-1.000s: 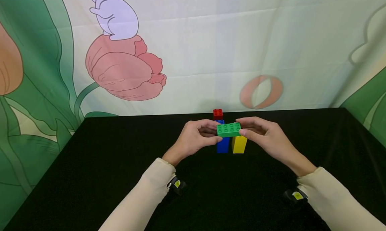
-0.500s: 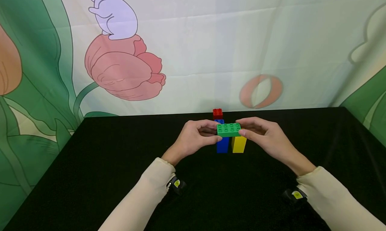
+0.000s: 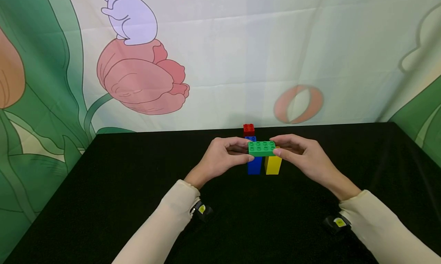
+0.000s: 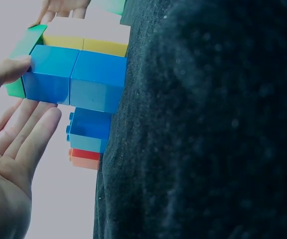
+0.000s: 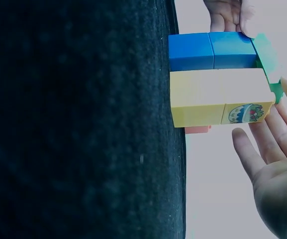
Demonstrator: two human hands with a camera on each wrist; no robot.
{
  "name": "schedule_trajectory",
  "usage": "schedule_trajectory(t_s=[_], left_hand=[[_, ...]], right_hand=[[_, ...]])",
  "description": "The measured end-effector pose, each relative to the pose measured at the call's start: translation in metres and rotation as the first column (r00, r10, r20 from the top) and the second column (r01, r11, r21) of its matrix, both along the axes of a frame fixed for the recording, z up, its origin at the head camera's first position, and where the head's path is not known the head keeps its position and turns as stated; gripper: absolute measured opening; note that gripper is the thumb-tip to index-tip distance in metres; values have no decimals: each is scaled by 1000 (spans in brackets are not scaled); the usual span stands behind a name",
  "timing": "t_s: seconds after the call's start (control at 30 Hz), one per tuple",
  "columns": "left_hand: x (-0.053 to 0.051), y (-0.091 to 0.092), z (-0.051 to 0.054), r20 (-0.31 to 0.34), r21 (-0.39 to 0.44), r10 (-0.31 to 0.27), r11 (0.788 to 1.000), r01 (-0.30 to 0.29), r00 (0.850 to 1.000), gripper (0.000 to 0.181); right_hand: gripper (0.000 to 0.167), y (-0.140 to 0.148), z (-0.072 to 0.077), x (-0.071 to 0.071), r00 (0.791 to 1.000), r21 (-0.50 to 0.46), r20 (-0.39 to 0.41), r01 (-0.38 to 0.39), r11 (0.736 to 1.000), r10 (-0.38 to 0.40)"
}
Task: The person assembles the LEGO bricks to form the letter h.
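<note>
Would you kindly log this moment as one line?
left hand: holds green rectangular plastic brick, left end; right hand: holds right end; under it: blue brick tower, yellow brick tower; behind: small blue brick, red brick

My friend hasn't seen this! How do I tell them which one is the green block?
Find the black table, then look toward its far edge for a left hand and a right hand. Between them, they pinch the green block over a blue tower and a yellow tower. It's the only green block, and it lies wide like a bridge while those towers stand tall.
</note>
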State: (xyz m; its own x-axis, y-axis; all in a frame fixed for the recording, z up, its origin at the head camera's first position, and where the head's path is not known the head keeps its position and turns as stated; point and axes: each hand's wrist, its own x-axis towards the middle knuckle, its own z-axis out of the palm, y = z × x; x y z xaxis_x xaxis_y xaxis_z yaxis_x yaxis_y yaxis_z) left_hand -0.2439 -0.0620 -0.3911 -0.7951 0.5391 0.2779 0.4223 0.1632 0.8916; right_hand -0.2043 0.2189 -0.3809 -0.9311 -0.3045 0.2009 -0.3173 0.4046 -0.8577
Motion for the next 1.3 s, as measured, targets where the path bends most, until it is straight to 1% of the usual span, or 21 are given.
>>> schedule_trajectory(t_s=[0.37,0.8,0.9,1.17,1.3], left_hand=[[0,0,-2,12,7,1,1000,-1,1000,30],[0,-3,-2,26,-12,-3,1000,4,1000,32],[0,-3,-3,27,-22,4,1000,-4,1000,32],[-1,-3,-4,7,-41,12,999,-12,1000,33],[0,-3,-5,23,-39,22,999,-21,999,35]], right_hand=[[39,1,-2,0,1000,12,3,2,1000,-2],[37,1,-5,-2,1000,-21,7,-12,1000,12],[37,1,-5,-2,1000,-29,14,-16,999,16],[36,1,-5,-2,1000,-47,12,-18,999,18],[37,0,-7,-2,1000,-63,16,-15,998,16]])
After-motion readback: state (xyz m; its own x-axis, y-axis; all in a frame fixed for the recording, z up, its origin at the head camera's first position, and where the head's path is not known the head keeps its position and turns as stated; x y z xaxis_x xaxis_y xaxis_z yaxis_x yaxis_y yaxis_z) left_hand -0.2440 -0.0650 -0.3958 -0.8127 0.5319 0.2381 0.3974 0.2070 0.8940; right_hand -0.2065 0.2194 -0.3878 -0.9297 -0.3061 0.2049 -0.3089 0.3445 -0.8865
